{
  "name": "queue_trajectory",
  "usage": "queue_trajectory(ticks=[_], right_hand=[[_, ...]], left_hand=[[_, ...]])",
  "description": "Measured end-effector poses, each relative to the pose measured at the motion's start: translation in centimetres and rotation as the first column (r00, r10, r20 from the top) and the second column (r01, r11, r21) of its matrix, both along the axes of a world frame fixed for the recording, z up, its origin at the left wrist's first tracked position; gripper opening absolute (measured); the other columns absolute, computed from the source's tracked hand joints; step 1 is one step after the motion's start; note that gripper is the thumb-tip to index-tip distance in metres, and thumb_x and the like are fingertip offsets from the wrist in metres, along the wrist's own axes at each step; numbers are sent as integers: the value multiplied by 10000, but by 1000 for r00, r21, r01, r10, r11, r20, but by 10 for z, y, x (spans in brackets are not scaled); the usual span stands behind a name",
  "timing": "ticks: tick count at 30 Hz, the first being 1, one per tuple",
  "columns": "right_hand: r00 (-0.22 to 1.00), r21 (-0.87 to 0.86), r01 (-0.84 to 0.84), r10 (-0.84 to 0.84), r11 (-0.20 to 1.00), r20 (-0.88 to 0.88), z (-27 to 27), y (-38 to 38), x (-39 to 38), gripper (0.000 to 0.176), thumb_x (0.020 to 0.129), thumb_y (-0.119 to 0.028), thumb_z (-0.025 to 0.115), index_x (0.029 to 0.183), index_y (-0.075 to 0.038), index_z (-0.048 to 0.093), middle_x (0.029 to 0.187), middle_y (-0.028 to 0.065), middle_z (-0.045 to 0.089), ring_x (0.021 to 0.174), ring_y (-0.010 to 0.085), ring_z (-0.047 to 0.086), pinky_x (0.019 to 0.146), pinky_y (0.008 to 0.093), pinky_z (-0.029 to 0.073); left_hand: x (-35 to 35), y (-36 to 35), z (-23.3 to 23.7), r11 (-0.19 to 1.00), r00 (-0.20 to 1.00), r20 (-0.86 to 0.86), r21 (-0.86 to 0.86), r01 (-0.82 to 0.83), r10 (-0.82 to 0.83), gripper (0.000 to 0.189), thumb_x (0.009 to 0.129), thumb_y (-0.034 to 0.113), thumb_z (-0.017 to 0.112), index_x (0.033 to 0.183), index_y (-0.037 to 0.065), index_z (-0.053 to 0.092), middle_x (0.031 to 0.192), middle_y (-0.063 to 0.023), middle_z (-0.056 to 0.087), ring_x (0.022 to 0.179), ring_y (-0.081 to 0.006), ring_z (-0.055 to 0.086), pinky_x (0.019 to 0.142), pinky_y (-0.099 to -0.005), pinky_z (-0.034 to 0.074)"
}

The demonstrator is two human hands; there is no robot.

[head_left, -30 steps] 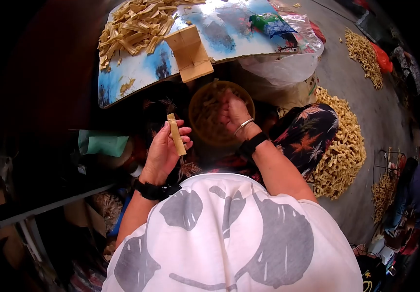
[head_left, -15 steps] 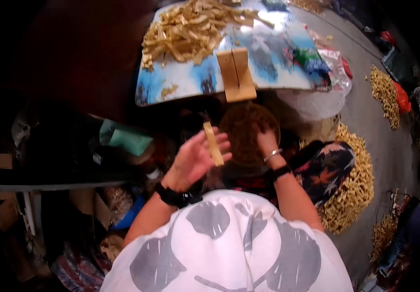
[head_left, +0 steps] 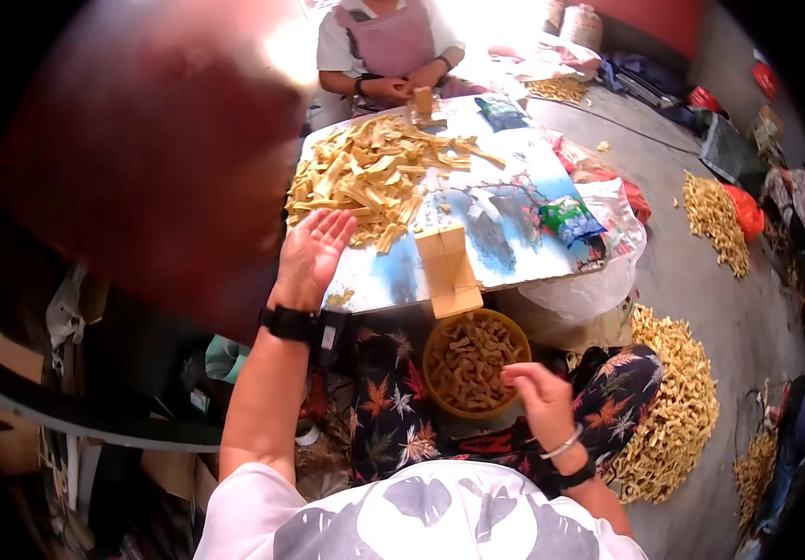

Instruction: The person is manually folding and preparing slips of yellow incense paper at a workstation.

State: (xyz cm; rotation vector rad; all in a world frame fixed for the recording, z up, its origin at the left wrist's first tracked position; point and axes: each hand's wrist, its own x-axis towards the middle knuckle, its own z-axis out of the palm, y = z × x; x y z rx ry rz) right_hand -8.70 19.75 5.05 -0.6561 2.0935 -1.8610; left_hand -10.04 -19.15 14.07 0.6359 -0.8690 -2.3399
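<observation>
My left hand [head_left: 317,254] is palm up with its fingers spread and nothing on it, at the near left edge of a pile of yellow strips [head_left: 356,177]. Beside the bowl's right rim, my right hand [head_left: 544,399] has its fingers drawn together; anything between them is too small to make out. The yellow bowl [head_left: 431,385] holds many small knotted brown pieces [head_left: 475,359] and rests between the knees. Just above it, a wooden stand [head_left: 446,266] with a slot sits on the near edge of the painted table [head_left: 514,245].
Across the table, a co-worker [head_left: 391,45] in a pink apron has both hands near a small wooden block [head_left: 424,101]. A green packet [head_left: 570,220] lies at the table's right. Heaps of yellow pieces [head_left: 668,411] cover parts of the floor to the right.
The view has tilted up, bringing the co-worker in. My left hand has moved to the strip pile, and the strip on it is gone. My right hand has come out of the bowl.
</observation>
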Motion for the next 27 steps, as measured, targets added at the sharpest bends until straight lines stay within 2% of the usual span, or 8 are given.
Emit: queue_trajectory(ticks=[5,6,11,14,18,22,25,27], right_hand=[[733,59,590,-504,805,-456,27,100,-38,244,990,-145,485,807,-30,600,731,81,613,666,174,587,626,297,460],[705,129,699,-647,704,-289,34,121,-40,261,997,-171,470,805,-45,595,694,77,571,638,169,554,589,299,425],[468,157,884,-833,441,-294,-37,238,-49,341,1013,-259,486,767,-36,567,646,21,564,597,123,530,588,274,430],[489,486,816,-823,314,-289,-124,278,-30,403,989,-356,518,725,-61,595,603,71,606,537,200,576,563,336,466],[593,769,485,-803,417,62,-233,286,-1,238,916,-281,582,865,-61,657,755,80,683,745,204,685,699,336,528],[752,808,194,-614,556,241,-314,254,13,330,844,-258,644,1147,-129,631,1090,136,681,1031,307,632,827,412,503],[879,863,-12,-406,505,250,-345,230,-13,527,833,-270,685,1329,-171,538,1276,151,595,1170,344,554,919,466,477],[757,842,135,-603,522,252,-354,211,-33,629,833,-273,702,1407,-201,454,1356,162,522,1240,368,489,982,493,447]], left_hand=[[27,17,-49,927,952,59,-218,304,-299,205,921,33,612,1125,23,592,978,-77,648,852,-135,613,764,-268,508],[31,30,-46,928,963,122,-260,266,-241,175,910,13,615,1081,41,590,937,-59,645,781,-123,601,741,-248,502],[42,30,-39,844,958,185,-457,282,-220,242,983,92,541,1192,-24,573,949,-72,640,776,-115,569,711,-246,490],[32,65,-18,772,971,165,-591,236,-171,240,990,92,530,1191,-32,575,928,-72,636,748,-114,546,703,-243,476],[20,95,-4,692,971,177,-681,240,-163,237,1002,101,511,1186,-31,580,905,-67,629,737,-114,540,708,-244,465],[4,149,4,574,955,227,-763,297,-192,225,1009,114,498,1167,-18,588,876,-54,615,726,-113,533,709,-251,455],[-3,188,6,452,931,294,-815,363,-217,209,1017,130,488,1133,-9,591,863,-39,603,762,-104,538,708,-243,439],[-7,207,3,381,908,342,-827,413,-242,210,1023,137,479,1129,-2,594,861,-33,600,773,-98,534,692,-232,432]])
